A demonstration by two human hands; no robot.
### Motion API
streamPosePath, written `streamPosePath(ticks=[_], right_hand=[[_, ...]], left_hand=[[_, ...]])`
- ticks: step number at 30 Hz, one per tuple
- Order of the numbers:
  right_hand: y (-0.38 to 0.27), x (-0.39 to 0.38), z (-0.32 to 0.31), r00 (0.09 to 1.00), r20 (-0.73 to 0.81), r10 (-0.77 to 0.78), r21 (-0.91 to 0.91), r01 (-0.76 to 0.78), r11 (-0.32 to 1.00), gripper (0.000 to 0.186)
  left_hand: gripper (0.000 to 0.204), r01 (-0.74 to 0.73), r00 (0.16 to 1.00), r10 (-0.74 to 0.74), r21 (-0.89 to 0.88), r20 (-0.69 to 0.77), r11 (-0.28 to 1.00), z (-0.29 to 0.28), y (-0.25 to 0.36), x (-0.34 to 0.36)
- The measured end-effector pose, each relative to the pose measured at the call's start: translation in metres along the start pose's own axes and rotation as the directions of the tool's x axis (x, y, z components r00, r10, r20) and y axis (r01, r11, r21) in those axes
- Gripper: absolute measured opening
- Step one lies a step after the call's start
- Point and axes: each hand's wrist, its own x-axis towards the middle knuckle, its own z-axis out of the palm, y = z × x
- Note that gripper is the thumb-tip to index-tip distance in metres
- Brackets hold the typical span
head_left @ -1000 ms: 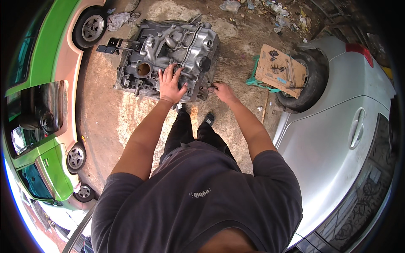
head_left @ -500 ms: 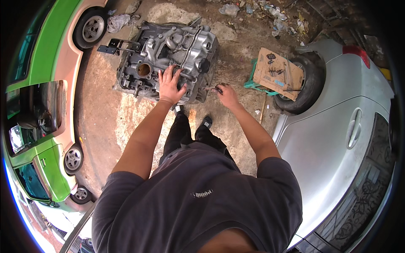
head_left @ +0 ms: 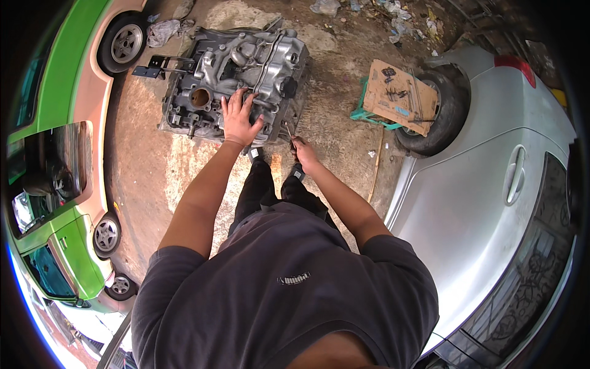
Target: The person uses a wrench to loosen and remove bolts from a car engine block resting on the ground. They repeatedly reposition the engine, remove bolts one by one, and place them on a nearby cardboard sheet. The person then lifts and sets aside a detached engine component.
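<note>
A grey metal car engine [head_left: 246, 52] rests low in front of me, its round brown-lined opening facing up. My left hand [head_left: 239, 118] lies spread on the engine's near side, fingers apart, to the right of that opening. Beyond the engine's near right corner, my right hand [head_left: 302, 152] is closed around a wrench [head_left: 290, 132]. The wrench points away from me, its far end at the engine's lower edge. Whether that end sits on a bolt is too small to tell.
On the right, a cardboard sheet [head_left: 402, 98] with small dark parts and rods lies on a green stool [head_left: 362, 109] beside a tyre [head_left: 452, 117] of a silver car [head_left: 473, 184]. A green car [head_left: 67, 80] stands left. Plastic litter [head_left: 399, 24] lies at the back.
My right hand has moved left and nearer to me, and the wrench has swung from sideways to pointing away from me. My left hand stays on the engine. The whole view has shifted slightly.
</note>
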Motion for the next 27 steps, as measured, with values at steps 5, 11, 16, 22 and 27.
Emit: streamPosePath(ticks=[5,11,16,22,27], right_hand=[[-0.004,-0.004,0.01,0.993,0.06,0.105,0.036,-0.107,0.994,0.026],[0.0,0.0,0.013,0.978,0.154,0.14,-0.018,-0.139,0.99,0.036],[0.017,0.031,0.006,0.98,0.198,-0.005,-0.091,0.024,0.996,0.037],[-0.004,0.062,-0.03,0.935,0.274,-0.225,-0.571,0.347,0.744,0.036],[-0.077,0.068,-0.049,0.894,0.411,-0.179,-0.891,0.435,0.127,0.041]], left_hand=[[0.064,-0.008,1.0,0.008,-0.026,-0.013,1.0,-0.003,0.001,-0.001],[0.062,0.004,1.0,-0.004,-0.024,-0.007,1.0,-0.003,0.0,-0.001],[0.063,0.001,1.0,-0.002,-0.04,-0.024,0.999,-0.001,0.0,-0.001],[0.063,0.014,1.0,-0.014,-0.049,0.005,0.999,-0.002,0.0,-0.001],[0.063,0.012,1.0,-0.012,-0.034,0.011,0.999,-0.004,0.0,-0.001]])
